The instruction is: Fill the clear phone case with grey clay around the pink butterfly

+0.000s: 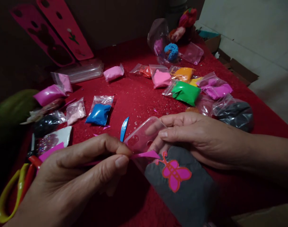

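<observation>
Left hand: the left hand [80, 176] has thumb and forefinger pressed together, pinching a thin, pointed bright-pink strip [146, 154]; the strip's free end reaches over the case, by the butterfly's feelers.
Right hand: the right hand [200, 138] grips a clear plastic phone case [141, 135] at its side, thumb on top and fingers partly behind it.
Phone case: between the hands, tilted above the table; its upper part is bare, with round holes, and a dark grey clay layer [193, 195] covers the lower part.
Butterfly: a pink clay butterfly [179, 173] outlined in orange-red lies on the grey layer.
Scissors: yellow-and-red-handled scissors [21, 186] lie beside the left hand, partly hidden by it.
Knife: a small blue plastic knife [124, 128] lies just beyond the left fingertips.
Table: red cloth [129, 91], dotted with tiny clear bits and pink scraps.
Packets: a clear bag of blue clay [98, 113] lies left of centre; a bag of green clay [185, 93] and a bag of dark grey clay [238, 115] lie beyond the right hand.
Far edge: two decorated pink phone-case shapes [65, 28] stand leaning at left; a crumpled blue clay lump [171, 52] sits right of centre.
</observation>
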The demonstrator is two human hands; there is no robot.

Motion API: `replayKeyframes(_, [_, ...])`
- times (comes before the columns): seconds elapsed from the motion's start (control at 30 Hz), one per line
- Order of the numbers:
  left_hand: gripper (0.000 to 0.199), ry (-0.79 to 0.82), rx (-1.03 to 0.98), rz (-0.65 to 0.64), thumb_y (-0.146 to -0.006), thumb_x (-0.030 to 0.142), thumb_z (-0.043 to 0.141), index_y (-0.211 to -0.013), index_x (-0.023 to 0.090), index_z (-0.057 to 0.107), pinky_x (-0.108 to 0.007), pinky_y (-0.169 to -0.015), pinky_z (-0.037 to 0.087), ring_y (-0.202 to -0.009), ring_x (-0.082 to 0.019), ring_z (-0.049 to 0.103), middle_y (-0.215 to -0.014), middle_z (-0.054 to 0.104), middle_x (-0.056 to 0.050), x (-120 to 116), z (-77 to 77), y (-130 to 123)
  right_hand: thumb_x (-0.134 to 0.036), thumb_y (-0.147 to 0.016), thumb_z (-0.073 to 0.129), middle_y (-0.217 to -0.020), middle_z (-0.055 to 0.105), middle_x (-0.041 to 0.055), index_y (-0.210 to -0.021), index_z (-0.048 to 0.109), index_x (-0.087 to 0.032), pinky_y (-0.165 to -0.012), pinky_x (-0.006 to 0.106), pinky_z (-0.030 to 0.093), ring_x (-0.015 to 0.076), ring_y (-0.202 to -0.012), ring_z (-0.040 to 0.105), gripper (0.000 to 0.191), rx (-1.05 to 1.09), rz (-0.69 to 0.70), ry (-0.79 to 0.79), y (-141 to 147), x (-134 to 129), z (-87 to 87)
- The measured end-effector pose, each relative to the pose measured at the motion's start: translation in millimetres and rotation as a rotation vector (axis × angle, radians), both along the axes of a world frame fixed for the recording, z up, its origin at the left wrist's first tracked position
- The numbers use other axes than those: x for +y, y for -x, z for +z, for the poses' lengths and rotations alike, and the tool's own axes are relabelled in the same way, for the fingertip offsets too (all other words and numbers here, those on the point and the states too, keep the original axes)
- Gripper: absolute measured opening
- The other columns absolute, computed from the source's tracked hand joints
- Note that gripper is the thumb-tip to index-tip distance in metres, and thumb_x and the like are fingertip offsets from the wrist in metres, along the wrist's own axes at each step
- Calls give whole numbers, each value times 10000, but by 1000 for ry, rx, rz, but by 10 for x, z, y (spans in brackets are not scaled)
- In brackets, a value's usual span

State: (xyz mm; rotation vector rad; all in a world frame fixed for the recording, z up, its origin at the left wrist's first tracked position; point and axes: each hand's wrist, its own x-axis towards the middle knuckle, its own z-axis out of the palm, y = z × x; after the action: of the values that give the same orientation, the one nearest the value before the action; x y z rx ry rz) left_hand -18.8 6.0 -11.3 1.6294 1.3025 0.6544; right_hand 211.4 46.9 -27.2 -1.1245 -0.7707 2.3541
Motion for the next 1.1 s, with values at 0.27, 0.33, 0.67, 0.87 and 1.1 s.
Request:
replayKeyframes(0.27, [59,-2,-9,4,-838,303,655,-822,284,709,-136,-309,342,-361,-89,504,-478,580,27,-2,0,-29,-77,-813,521,-744,705,48,-877,664,-167,-589,191,495,104,-610,637,180,-33,12,-6,7,3,20])
replayKeyframes(0.33, [54,-20,9,-5,-842,307,654,-839,286,704,-130,-321,361,-362,-85,509,-476,573,37,0,-17,-22,-76,-806,530,-731,698,44,-870,666,-168,-587,191,500,105,-608,639,176,-19,3,-1,6,0,18])
replayKeyframes(0.67, [65,-60,40,-4,-839,323,645,-845,299,704,-143,-289,357,-357,-99,517,-524,620,26,-36,9,-15,-97,-817,529,-721,689,35,-864,674,-190,-586,182,510,104,-617,640,179,-20,5,-8,8,8,16])
replayKeyframes(0.87, [59,-73,7,-27,-845,301,649,-840,314,706,-133,-322,394,-356,-96,528,-470,582,45,-3,11,-100,-99,-798,527,-728,720,51,-855,658,-171,-615,221,513,122,-625,655,160,-11,14,-22,16,3,19])
replayKeyframes(1.1, [153,78,-74,53,-772,379,689,-895,297,730,-198,-299,359,-407,-147,527,-488,563,6,-100,-222,146,-86,-801,540,-722,704,39,-860,668,-169,-600,205,493,109,-615,640,163,-36,2,-4,6,13,32])
